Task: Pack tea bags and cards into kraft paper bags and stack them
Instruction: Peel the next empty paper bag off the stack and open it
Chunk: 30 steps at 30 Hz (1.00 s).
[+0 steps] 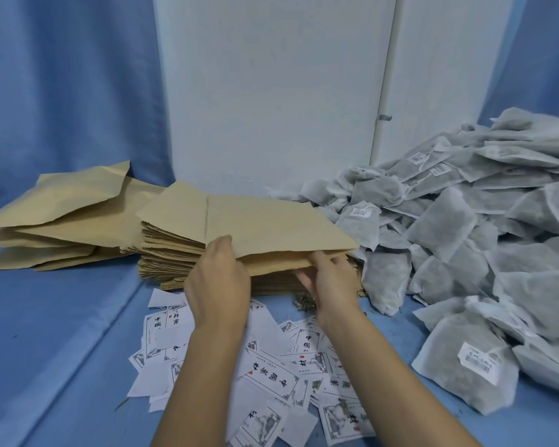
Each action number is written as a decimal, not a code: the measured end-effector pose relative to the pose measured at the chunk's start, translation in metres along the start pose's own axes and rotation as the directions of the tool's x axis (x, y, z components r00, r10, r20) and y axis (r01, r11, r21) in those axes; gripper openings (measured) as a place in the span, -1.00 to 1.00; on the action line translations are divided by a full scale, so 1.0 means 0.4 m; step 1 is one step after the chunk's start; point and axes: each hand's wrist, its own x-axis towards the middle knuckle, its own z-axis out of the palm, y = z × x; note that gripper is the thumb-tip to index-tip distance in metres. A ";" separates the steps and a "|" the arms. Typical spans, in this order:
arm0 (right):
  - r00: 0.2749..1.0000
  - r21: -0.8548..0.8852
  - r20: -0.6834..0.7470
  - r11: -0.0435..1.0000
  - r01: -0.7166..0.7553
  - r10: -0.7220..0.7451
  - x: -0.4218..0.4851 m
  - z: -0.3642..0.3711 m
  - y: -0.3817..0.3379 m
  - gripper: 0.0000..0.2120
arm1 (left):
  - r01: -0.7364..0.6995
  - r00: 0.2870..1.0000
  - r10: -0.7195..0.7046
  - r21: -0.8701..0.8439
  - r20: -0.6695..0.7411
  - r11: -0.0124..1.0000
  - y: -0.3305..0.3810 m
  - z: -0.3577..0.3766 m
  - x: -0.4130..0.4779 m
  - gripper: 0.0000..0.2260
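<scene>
Head view, and I read it as the start of a fresh pack: both hands are at the near edge of the top kraft paper bag (265, 221), which lies on the stack of flat bags (171, 253) straight ahead. The left hand (218, 275) grips that edge with its thumb on top and its fingers hidden beneath, lifting the upper layer so the mouth gapes towards me. The right hand (329, 279) has its thumb over a lower layer and its fingers curled under it; I judge that it is parting the mouth, though I cannot tell which sheet it holds.

The layout explains the grip. The cards (271, 375) lie scattered on the blue cloth (62, 333) just below my wrists, and the tea bags (465, 237) are heaped close on the right, touching the stack's right side. Either hand can let go and fetch one without travelling far. The puffed kraft bags (62, 214) on the left look already filled, so that is probably where this one will go.
</scene>
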 end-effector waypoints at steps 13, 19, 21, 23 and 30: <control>0.641 -0.544 0.589 0.345 0.765 -0.492 -0.065 0.046 -0.006 -0.41 | 0.478 0.875 -0.231 -0.836 0.426 0.270 0.107 -0.017 -0.009 -0.85; 0.724 -0.692 0.546 0.261 0.674 -0.422 -0.041 0.023 0.012 -0.46 | 0.624 0.756 -0.347 -0.771 0.555 0.129 0.086 0.020 -0.013 -0.68; 0.736 -0.652 0.471 0.370 0.662 -0.486 -0.045 0.022 0.013 -0.48 | 0.628 0.768 -0.362 -0.733 0.529 0.261 0.075 0.038 -0.016 -0.68; 0.716 -0.539 0.369 0.491 0.685 -0.593 -0.054 0.025 0.007 -0.49 | 0.641 0.762 -0.347 -0.711 0.547 0.287 0.071 0.045 -0.021 -0.73; 0.727 -0.560 0.311 0.500 0.661 -0.612 -0.047 0.020 0.002 -0.54 | 0.628 0.755 -0.299 -0.775 0.583 0.073 0.069 0.036 -0.016 -0.81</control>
